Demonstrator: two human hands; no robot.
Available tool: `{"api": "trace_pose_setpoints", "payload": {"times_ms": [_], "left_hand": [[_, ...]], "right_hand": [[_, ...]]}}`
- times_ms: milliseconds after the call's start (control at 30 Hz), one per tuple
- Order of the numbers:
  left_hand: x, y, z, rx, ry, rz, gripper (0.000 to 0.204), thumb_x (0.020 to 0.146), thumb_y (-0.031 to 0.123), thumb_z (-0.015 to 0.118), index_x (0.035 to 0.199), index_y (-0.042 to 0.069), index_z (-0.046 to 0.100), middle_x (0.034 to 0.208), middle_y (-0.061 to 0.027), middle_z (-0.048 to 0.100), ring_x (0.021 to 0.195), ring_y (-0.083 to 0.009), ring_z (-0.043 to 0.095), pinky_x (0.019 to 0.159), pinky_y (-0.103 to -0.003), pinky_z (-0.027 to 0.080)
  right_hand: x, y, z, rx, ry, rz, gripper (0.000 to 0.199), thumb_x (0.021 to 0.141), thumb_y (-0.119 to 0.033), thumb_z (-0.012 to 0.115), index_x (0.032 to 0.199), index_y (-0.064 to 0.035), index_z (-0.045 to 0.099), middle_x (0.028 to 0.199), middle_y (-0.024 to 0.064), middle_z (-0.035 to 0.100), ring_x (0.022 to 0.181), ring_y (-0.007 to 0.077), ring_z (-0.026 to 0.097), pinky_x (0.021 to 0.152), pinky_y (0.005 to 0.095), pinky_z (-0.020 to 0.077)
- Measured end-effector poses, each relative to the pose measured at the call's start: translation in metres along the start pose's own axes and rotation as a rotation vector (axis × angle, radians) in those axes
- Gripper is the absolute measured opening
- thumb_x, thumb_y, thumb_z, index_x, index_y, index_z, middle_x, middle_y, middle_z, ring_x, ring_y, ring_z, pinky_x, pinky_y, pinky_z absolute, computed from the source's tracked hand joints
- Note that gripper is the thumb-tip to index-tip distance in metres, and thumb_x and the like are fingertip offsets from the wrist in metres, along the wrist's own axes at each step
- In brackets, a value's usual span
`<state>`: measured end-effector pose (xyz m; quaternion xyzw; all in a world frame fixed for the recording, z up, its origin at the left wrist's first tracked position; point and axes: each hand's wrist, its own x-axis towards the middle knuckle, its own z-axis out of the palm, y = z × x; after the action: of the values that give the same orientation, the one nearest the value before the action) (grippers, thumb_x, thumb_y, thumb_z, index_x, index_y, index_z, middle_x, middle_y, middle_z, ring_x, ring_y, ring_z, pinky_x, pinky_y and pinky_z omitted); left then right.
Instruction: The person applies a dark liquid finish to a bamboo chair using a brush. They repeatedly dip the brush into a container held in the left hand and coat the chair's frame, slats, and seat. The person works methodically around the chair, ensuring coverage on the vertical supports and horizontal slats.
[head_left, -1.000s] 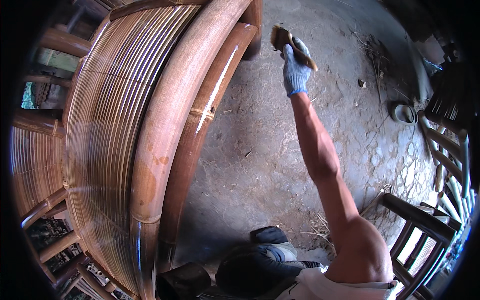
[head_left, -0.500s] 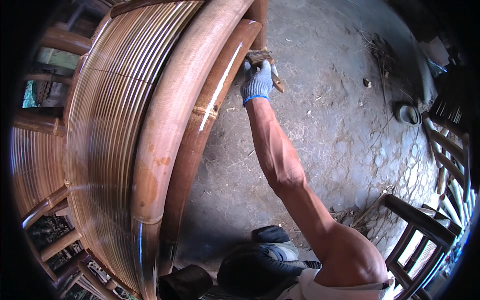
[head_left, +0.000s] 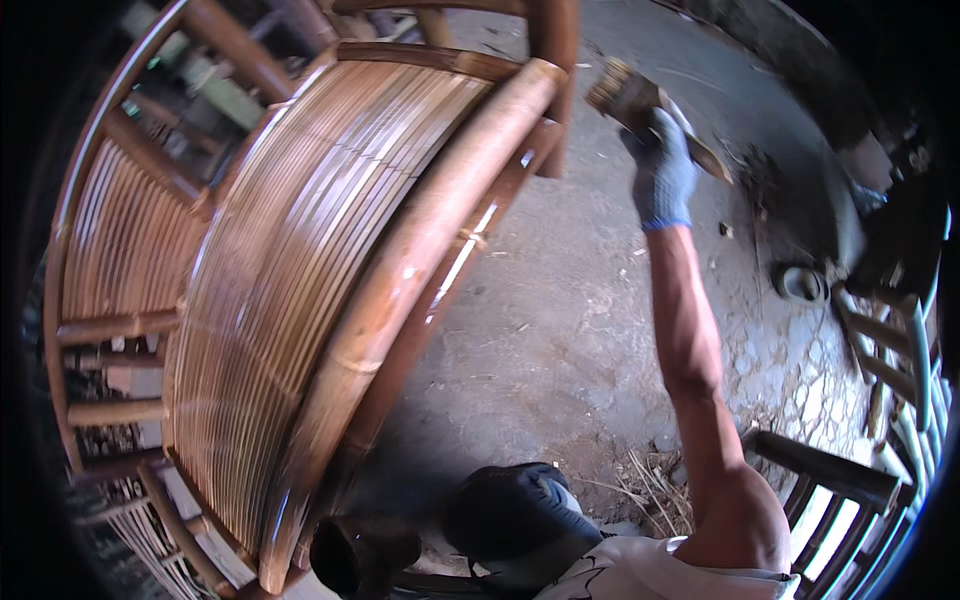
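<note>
My right hand (head_left: 664,175), in a grey knitted glove with a blue cuff, is closed round a wide paintbrush (head_left: 636,103). The brush's pale bristles point up and left, and its wooden handle sticks out to the right of the fingers. It is held in the air, apart from the bamboo bench (head_left: 445,235) on the left. That bench has a slatted seat (head_left: 310,230) and a thick front pole, with glossy streaks along the lower rail (head_left: 462,258). My left hand is out of the picture.
Grey rough floor (head_left: 560,330) lies between the bench and me, with scattered chips and dry twigs (head_left: 655,490). At the right are a round container (head_left: 802,284) and dark bamboo furniture (head_left: 830,470). A dark bamboo-like tube (head_left: 335,555) stands near my leg.
My right hand has lifted the brush away from the bench's far leg, moving right and up. The view has shifted, showing more of the bench's far end.
</note>
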<state>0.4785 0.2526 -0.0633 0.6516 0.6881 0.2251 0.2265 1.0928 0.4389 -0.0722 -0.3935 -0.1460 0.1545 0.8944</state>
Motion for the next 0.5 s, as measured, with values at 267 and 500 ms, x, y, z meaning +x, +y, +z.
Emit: {"api": "trace_pose_setpoints", "payload": {"times_ms": [267, 500], "left_hand": [[-0.026, 0.038, -0.057, -0.322, -0.109, 0.164, 0.106, 0.055, 0.026, 0.095, 0.144, 0.003, 0.041, 0.140, -0.0151, 0.052, 0.129, -0.0289, 0.051, 0.112, -0.042, 0.039], [-0.008, 0.037, -0.041, -0.660, -0.266, 0.272, 0.109, 0.055, 0.024, 0.099, 0.143, 0.003, 0.039, 0.137, -0.0127, 0.054, 0.129, -0.0240, 0.052, 0.111, -0.039, 0.040]], "right_hand": [[-0.140, -0.114, 0.029, 0.102, -0.589, 0.500, 0.027, 0.102, -0.021, 0.053, 0.124, -0.0081, 0.062, 0.118, 0.0027, 0.067, 0.105, 0.0170, 0.065, 0.089, 0.0378, 0.0539], [-0.245, -0.175, 0.137, -0.304, -1.773, -0.043, 0.028, 0.082, -0.013, 0.077, 0.108, -0.0046, 0.070, 0.102, 0.0080, 0.072, 0.085, 0.0221, 0.070, 0.074, 0.0364, 0.0584]]}}
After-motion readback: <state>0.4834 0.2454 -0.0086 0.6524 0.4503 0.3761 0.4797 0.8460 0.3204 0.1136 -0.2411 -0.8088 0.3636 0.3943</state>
